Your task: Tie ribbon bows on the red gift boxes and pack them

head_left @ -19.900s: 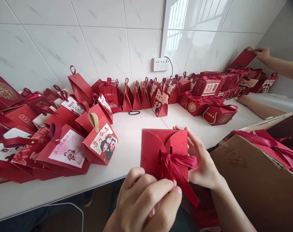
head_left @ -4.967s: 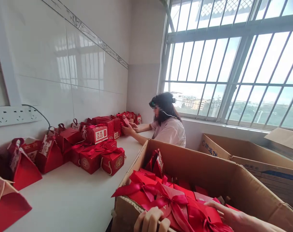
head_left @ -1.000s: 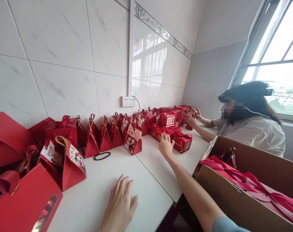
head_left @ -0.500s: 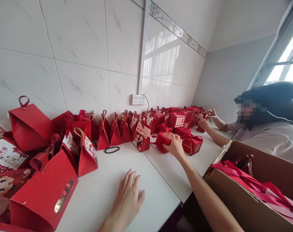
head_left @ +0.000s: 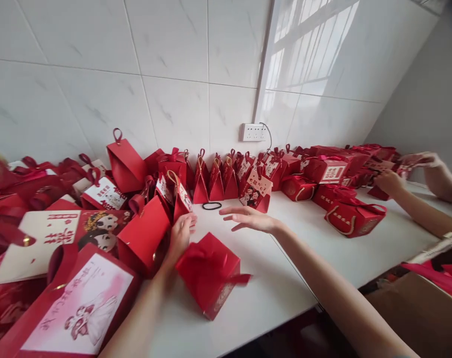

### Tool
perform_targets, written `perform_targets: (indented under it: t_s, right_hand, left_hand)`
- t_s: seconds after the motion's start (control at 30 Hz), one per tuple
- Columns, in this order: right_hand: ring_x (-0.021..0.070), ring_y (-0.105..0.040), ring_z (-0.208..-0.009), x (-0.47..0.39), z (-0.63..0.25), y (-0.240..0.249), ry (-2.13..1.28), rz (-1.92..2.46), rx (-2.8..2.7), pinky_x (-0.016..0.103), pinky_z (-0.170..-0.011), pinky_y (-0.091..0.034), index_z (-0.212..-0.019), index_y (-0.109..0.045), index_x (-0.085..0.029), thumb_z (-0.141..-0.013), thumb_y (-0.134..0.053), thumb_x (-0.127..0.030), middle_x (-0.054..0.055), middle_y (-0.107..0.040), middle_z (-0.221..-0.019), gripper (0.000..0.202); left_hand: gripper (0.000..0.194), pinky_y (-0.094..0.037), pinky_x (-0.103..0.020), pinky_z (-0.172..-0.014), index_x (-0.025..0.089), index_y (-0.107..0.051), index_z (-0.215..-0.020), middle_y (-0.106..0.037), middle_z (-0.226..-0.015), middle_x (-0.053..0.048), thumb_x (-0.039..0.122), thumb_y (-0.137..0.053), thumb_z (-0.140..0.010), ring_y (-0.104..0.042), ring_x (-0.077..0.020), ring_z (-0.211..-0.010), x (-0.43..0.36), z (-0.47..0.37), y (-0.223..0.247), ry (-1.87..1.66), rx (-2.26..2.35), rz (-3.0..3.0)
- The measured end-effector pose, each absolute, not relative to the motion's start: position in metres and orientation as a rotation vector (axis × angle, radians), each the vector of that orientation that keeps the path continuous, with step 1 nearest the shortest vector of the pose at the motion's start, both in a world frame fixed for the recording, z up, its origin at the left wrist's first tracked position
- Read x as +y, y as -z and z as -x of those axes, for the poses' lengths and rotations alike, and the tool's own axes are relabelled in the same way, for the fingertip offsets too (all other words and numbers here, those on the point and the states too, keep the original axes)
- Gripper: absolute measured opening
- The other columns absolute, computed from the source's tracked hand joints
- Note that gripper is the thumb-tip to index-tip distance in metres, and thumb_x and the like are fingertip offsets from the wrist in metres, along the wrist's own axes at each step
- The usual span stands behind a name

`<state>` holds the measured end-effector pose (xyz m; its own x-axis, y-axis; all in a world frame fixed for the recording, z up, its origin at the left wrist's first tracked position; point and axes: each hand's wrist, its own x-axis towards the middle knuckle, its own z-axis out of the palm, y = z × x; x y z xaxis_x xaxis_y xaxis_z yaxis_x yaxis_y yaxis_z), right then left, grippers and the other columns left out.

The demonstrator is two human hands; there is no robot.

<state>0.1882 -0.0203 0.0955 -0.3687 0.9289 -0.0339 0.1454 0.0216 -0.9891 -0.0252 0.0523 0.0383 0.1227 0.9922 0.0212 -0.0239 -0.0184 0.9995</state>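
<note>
A red gift box with a ribbon bow, slightly blurred, stands tilted to the view on the white table between my forearms. Over the table just behind it, my right hand is open, fingers stretched out to the left and holding nothing. My left hand is beside a small triangular red box with a gold loop, its fingers loosely bent and apart. Whether those fingers touch that box I cannot tell. A larger red box lies just left of my left wrist.
Many red gift boxes crowd the left side and line the tiled wall. A black band lies on the table. At right are another person's hands among boxes, and a cardboard box.
My right hand has let go of the ribboned red box, which now stands closer to me. My left hand has moved forward to the boxes on the left. The view has turned left.
</note>
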Motion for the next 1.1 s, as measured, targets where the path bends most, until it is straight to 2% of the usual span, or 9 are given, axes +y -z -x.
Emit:
perform_targets:
  t_s: [0.1,0.3,0.43,0.5,0.6,0.7,0.83,0.97,1.1]
  right_hand:
    - [0.0273,-0.047,-0.123,-0.010,-0.174,-0.077,-1.299,0.982,-1.594,0.045,-0.094,-0.045,-0.121,-0.054,-0.020,-0.073,-0.062,-0.062,0.015,-0.049,-0.132,0.064]
    - [0.0307,-0.035,-0.134,-0.028,-0.174,-0.051,-1.463,0.870,-2.001,0.051,-0.108,-0.031,-0.142,-0.029,-0.027,-0.046,-0.087,-0.044,0.015,-0.034,-0.146,0.113]
    - [0.0286,-0.044,-0.127,-0.026,-0.172,-0.046,-1.339,0.980,-1.918,0.050,-0.102,-0.039,-0.139,-0.034,-0.026,-0.057,-0.083,-0.041,0.014,-0.043,-0.139,0.097]
    - [0.0273,-0.052,-0.117,-0.022,-0.174,-0.046,-1.217,1.117,-1.755,0.048,-0.095,-0.045,-0.133,-0.040,-0.023,-0.066,-0.076,-0.048,0.015,-0.048,-0.133,0.079]
    - [0.0268,-0.054,-0.113,-0.021,-0.180,-0.052,-1.149,1.223,-1.633,0.048,-0.096,-0.043,-0.122,-0.051,-0.020,-0.077,-0.059,-0.060,0.014,-0.053,-0.126,0.060]
    - [0.0289,-0.046,-0.123,-0.025,-0.182,-0.059,-1.345,1.000,-1.744,0.046,-0.101,-0.040,-0.129,-0.047,-0.021,-0.068,-0.064,-0.067,0.013,-0.049,-0.132,0.078]
    - [0.0280,-0.041,-0.128,-0.029,-0.180,-0.060,-1.369,0.847,-1.895,0.042,-0.105,-0.036,-0.143,-0.022,-0.022,-0.056,-0.081,-0.048,0.013,-0.042,-0.139,0.109]
    - [0.0276,-0.045,-0.124,-0.027,-0.180,-0.055,-1.325,0.927,-1.913,0.042,-0.101,-0.041,-0.146,-0.012,-0.022,-0.055,-0.083,-0.036,0.013,-0.043,-0.136,0.116]
    - [0.0284,-0.047,-0.123,-0.028,-0.178,-0.055,-1.089,1.047,-1.926,0.044,-0.102,-0.040,-0.146,-0.015,-0.026,-0.056,-0.082,-0.033,0.011,-0.045,-0.135,0.113]
  left_hand:
    - [0.051,-0.050,-0.038,-0.074,0.015,-0.058,-0.091,-0.065,-0.101,-0.016,0.059,-0.046,-0.069,-0.063,-0.0297,-0.098,0.054,0.028,-0.039,-1.096,1.034,-1.209]
    - [0.042,-0.049,-0.041,-0.081,0.016,-0.064,-0.085,-0.068,-0.095,-0.013,0.055,-0.054,-0.076,-0.063,-0.0299,-0.096,0.034,0.015,-0.039,-0.985,0.909,-1.213]
    - [0.048,-0.048,-0.040,-0.085,0.016,-0.063,-0.089,-0.068,-0.097,-0.012,0.061,-0.051,-0.076,-0.063,-0.0279,-0.097,0.034,0.019,-0.037,-0.982,0.874,-1.157]
    - [0.057,-0.049,-0.039,-0.084,0.015,-0.061,-0.087,-0.067,-0.094,-0.013,0.068,-0.042,-0.076,-0.064,-0.0258,-0.092,0.039,0.024,-0.035,-1.033,0.885,-1.104]
    - [0.059,-0.048,-0.035,-0.085,0.015,-0.060,-0.082,-0.067,-0.089,-0.010,0.068,-0.035,-0.077,-0.063,-0.0216,-0.087,0.044,0.028,-0.033,-1.233,0.940,-1.113]
    - [0.055,-0.048,-0.034,-0.082,0.016,-0.061,-0.078,-0.067,-0.083,-0.009,0.065,-0.035,-0.078,-0.063,-0.0213,-0.083,0.042,0.026,-0.034,-1.341,0.972,-1.189]
    - [0.057,-0.048,-0.036,-0.080,0.017,-0.061,-0.075,-0.067,-0.079,-0.009,0.066,-0.032,-0.079,-0.063,-0.0223,-0.080,0.036,0.021,-0.036,-1.354,1.062,-1.272]
    - [0.061,-0.047,-0.037,-0.080,0.017,-0.061,-0.073,-0.065,-0.078,-0.009,0.068,-0.028,-0.080,-0.061,-0.0231,-0.080,0.031,0.019,-0.042,-1.346,1.191,-1.369]
    - [0.056,-0.045,-0.036,-0.078,0.019,-0.061,-0.079,-0.063,-0.082,-0.007,0.063,-0.027,-0.083,-0.058,-0.0220,-0.082,0.028,0.019,-0.049,-1.413,1.287,-1.403]
